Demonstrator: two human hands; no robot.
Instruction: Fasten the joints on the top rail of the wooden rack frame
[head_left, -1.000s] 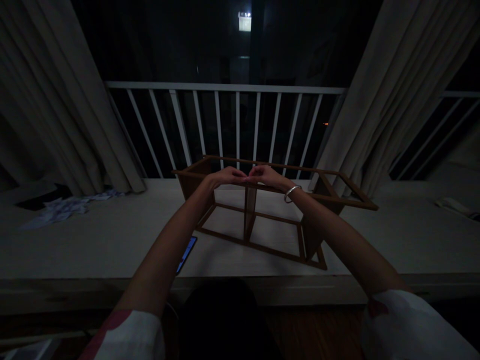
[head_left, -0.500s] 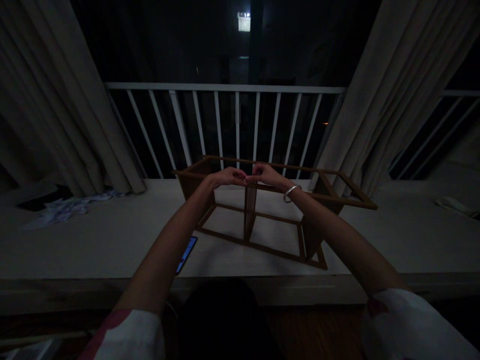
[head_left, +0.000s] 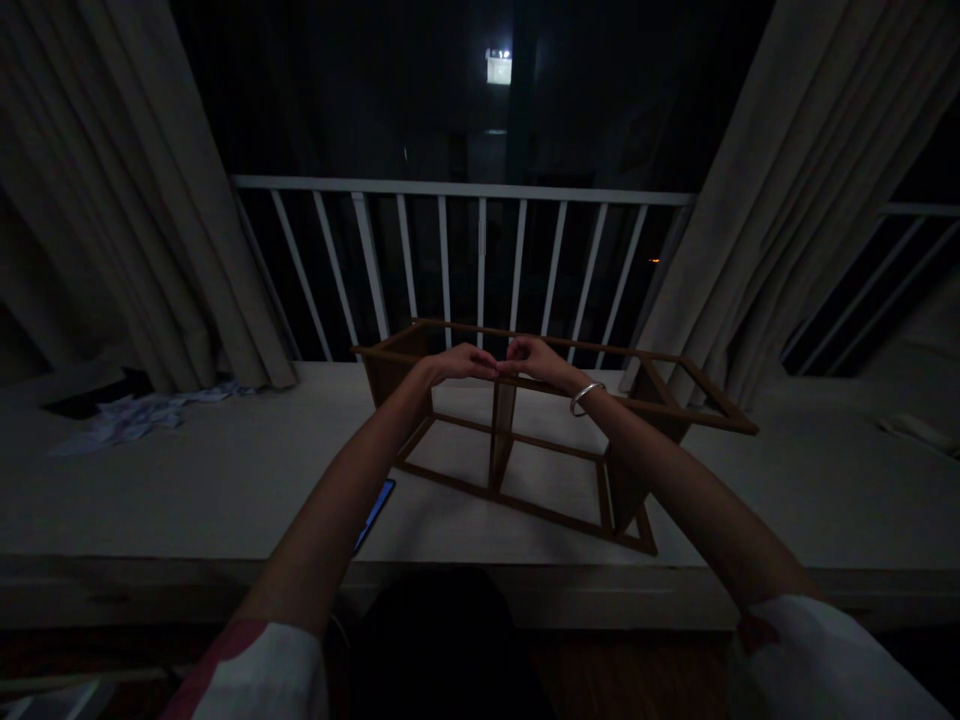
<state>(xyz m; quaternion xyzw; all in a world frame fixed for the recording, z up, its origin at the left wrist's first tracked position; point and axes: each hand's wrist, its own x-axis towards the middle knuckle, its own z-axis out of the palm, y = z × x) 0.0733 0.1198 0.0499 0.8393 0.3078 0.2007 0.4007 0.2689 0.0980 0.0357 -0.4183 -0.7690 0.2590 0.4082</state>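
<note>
A brown wooden shelf frame (head_left: 559, 515) lies on its side on the pale window ledge. My left hand (head_left: 465, 362) and my right hand (head_left: 534, 360) meet at its upper rail, above the middle shelf board (head_left: 501, 435). The fingers of both hands are pinched together at the same spot. Whatever is between the fingertips is too small and dark to make out. A silver bangle (head_left: 585, 398) circles my right wrist.
A lit phone (head_left: 373, 515) lies on the ledge (head_left: 225, 500) beside my left forearm. Crumpled papers (head_left: 139, 415) lie at the left. White railing (head_left: 461, 188) and beige curtains (head_left: 765, 200) stand behind the frame.
My hands stay at the same place on the frame, with their fingertips slightly shifted. The whole view has tilted a little, so everything sits slightly lower.
</note>
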